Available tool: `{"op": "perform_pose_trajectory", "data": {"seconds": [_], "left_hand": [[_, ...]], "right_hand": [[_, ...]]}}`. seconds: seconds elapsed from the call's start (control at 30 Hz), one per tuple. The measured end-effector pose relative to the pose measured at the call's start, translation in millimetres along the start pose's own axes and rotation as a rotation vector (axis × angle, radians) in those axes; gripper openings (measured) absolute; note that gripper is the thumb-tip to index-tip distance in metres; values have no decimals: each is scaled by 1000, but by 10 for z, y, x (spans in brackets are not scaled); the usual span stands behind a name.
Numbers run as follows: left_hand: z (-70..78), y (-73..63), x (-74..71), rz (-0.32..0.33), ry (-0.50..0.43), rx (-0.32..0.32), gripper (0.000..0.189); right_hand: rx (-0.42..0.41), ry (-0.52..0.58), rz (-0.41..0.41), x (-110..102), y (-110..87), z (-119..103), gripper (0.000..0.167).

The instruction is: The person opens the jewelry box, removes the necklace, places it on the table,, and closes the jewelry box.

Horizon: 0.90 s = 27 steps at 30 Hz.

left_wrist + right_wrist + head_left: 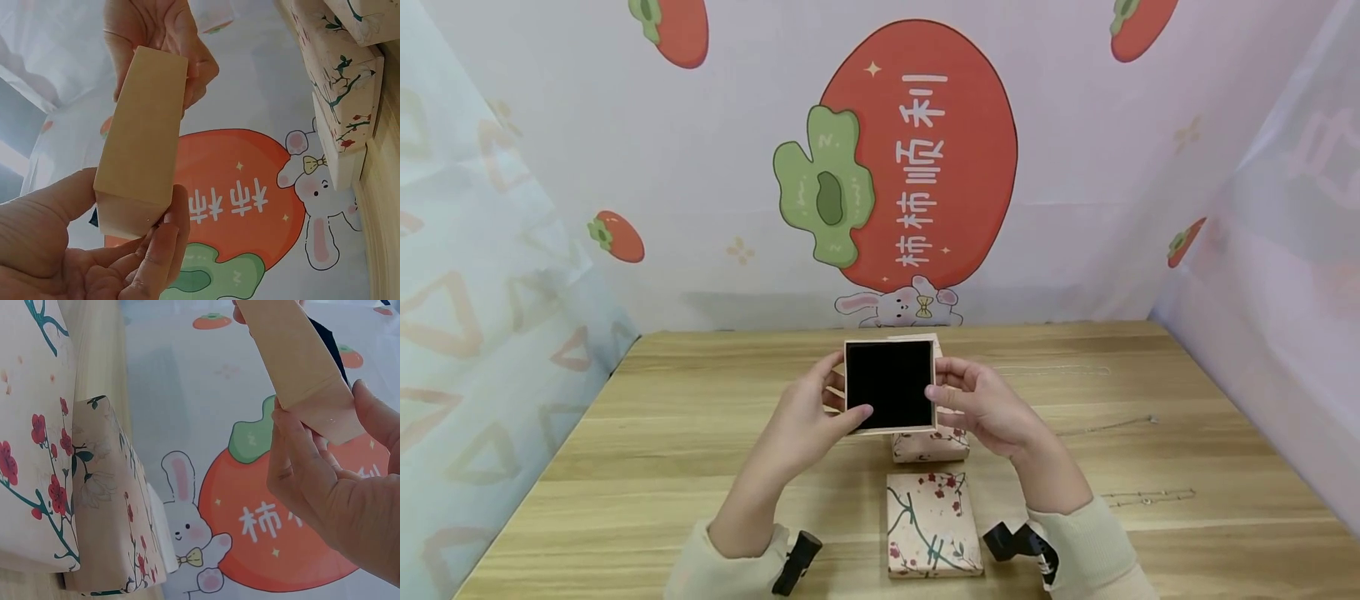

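Note:
A small beige box (pixel 891 375) with a black lining is held up over the table, its lined side facing the head camera. My left hand (pixel 808 421) grips its left side, with the thumb over the front lower corner. On the opposite side, my right hand (pixel 985 408) holds the edge with its thumb at the front rim. The left wrist view shows the plain outer side of the beige box (pixel 144 125) between both hands. Partly hidden behind it is a flower-patterned box (pixel 928 448). Nearer me lies a flower-patterned lid or box (pixel 934 525).
Three thin chains lie on the table's right side: a far chain (pixel 1060 369), a middle chain (pixel 1112 427) with a small pendant, and a near chain (pixel 1150 500). A printed cloth backdrop (pixel 730 167) stands behind the wooden table (pixel 700 433).

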<state>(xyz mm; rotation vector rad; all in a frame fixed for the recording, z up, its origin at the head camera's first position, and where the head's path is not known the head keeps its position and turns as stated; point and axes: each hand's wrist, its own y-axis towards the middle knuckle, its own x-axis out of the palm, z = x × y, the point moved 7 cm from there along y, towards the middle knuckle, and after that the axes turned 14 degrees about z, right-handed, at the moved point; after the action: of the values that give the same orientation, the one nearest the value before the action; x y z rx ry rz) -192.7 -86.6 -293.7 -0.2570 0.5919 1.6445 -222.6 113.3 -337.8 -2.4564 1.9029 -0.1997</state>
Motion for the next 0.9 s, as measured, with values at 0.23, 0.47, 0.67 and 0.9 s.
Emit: {"op": "perform_pose_trajectory", "data": {"seconds": [0.23, 0.47, 0.67, 0.9], "left_hand": [[-25, 38, 12, 23, 39, -17, 66], [-75, 81, -28, 90, -6, -50, 42], [-76, 79, -53, 116, -53, -66, 39], [-64, 70, -70, 133, -74, -57, 38]], "right_hand": [[-2, -11, 14, 17, 2, -6, 44], [-2, -21, -3, 81, -25, -9, 41], [-8, -51, 16, 112, -32, -43, 42], [-16, -65, 30, 130, -72, -53, 40]]}}
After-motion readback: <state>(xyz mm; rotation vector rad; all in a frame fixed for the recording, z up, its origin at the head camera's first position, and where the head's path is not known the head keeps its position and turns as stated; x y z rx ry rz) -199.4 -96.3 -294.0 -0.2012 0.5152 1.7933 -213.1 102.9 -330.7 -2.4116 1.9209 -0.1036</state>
